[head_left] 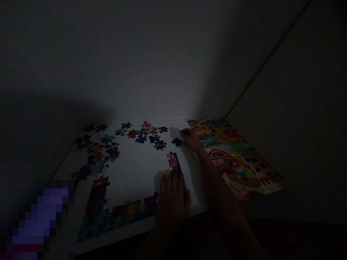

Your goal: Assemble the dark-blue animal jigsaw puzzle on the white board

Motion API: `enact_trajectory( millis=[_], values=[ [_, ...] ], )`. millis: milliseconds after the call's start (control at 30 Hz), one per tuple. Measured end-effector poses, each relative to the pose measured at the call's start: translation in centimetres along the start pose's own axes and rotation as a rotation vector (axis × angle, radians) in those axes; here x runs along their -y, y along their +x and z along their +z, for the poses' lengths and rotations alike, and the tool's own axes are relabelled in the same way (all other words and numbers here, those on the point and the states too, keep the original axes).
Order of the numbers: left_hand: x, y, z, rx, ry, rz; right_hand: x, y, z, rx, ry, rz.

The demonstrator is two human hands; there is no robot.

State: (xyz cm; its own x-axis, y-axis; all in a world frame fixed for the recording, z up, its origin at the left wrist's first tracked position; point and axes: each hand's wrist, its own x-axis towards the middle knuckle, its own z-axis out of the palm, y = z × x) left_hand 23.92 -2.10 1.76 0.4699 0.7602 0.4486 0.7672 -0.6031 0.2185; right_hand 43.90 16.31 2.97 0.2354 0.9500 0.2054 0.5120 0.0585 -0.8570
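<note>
Bare forearms (222,187) nearest camera, entering from bottom edge. Left hand (173,196): palm down, fingers slightly apart, over right side of U-shaped puzzle border (132,209), interlocked flat pieces, dark print. Purple piece (172,161) with cartoon eyes tops that side. Right hand (190,139): fingertips bunched; cannot tell if clamped on anything. Dark knobbed piece (177,142) just beside it. Loose pieces (141,138) scattered across white, faintly speckled surface (132,166). Farm picture (255,173) at right: gabled red barn (217,153).

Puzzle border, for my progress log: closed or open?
Open: the puzzle border has no joined row across its top.
</note>
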Motion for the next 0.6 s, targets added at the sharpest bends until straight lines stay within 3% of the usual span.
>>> enact_trajectory(
  millis=[167, 400, 600],
  values=[
    [0.0, -0.2, 0.3, 0.0, 0.035, 0.012, -1.0, 0.3, -0.7, -0.146, -0.222, 0.038],
    [-0.4, -0.3, 0.6, -0.039, 0.079, 0.012, -1.2, 0.1, -1.6, -0.134, -0.367, 0.074],
    [0.0, 0.0, 0.3, 0.033, 0.134, 0.094, -0.9, 0.2, -2.6, -0.122, -0.371, 0.126]
  ],
)
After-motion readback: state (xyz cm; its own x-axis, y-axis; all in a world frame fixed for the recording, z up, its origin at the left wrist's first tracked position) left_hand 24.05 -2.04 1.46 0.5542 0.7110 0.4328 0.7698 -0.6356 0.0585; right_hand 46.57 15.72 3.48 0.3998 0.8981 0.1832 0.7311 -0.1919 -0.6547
